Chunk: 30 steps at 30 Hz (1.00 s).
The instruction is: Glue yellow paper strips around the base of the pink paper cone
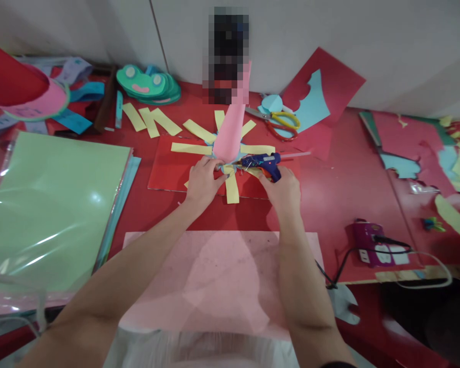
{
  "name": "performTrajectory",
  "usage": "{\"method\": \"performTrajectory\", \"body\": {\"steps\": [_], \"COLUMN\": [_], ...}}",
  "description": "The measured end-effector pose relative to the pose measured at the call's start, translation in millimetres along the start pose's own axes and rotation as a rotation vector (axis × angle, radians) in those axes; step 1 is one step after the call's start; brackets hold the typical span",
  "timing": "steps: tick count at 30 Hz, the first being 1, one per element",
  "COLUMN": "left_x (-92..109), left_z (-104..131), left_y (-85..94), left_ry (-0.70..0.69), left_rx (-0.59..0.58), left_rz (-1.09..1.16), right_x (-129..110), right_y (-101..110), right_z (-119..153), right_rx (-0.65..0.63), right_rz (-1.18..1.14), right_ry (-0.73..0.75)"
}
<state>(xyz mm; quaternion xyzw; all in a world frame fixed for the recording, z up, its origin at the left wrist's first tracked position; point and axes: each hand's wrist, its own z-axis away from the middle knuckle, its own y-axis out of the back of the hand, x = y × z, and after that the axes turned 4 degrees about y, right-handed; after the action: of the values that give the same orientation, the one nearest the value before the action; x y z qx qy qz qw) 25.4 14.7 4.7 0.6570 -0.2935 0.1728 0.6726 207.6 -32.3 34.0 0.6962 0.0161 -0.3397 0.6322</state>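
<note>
A pink paper cone (pixel 230 128) stands on a blue paper piece with yellow strips (pixel 232 186) spreading out around it, over a red board (pixel 164 171). My right hand (pixel 283 189) is wrapped round the handle of a blue glue gun (pixel 262 161), whose nozzle points left at the cone's base. A clear glue stick sticks out of the gun's back. My left hand (pixel 205 181) is at the cone's lower left edge, thumb and fingers apart around the blue piece's rim; whether it pinches the paper is too small to tell.
Scissors (pixel 281 125) and cut paper (pixel 314 105) lie behind on the right. Green frog-like cutouts (pixel 147 87) and loose yellow strips (pixel 151 120) are at the back left. Wrapped green sheets (pixel 57 204) lie left; a purple power adapter (pixel 371 243) with cables sits right.
</note>
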Motion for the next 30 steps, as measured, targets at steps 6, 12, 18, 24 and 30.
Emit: {"method": "performTrajectory", "body": {"steps": [6, 12, 18, 24, 30], "left_x": [-1.1, -2.0, 1.7, -1.0, -2.9], "left_z": [-0.4, -2.0, -1.1, 0.4, 1.1], "left_y": [-0.2, -1.6, 0.4, -0.7, -2.4], "left_ry": [-0.011, 0.017, 0.046, -0.023, -0.055], "left_rx": [-0.001, -0.004, -0.015, -0.01, 0.007], "left_rz": [-0.018, 0.013, 0.032, 0.026, 0.059], "right_x": [-1.1, -0.4, 2.0, 3.8, 4.7], "right_y": [1.1, 0.2, -1.4, -2.4, -3.5], "right_z": [0.1, 0.1, -0.5, -0.8, -1.3], "right_rx": [-0.002, -0.004, 0.011, 0.023, 0.046], "right_rz": [-0.013, 0.008, -0.004, -0.01, 0.002], "right_ry": [0.007, 0.004, 0.019, 0.027, 0.039]}}
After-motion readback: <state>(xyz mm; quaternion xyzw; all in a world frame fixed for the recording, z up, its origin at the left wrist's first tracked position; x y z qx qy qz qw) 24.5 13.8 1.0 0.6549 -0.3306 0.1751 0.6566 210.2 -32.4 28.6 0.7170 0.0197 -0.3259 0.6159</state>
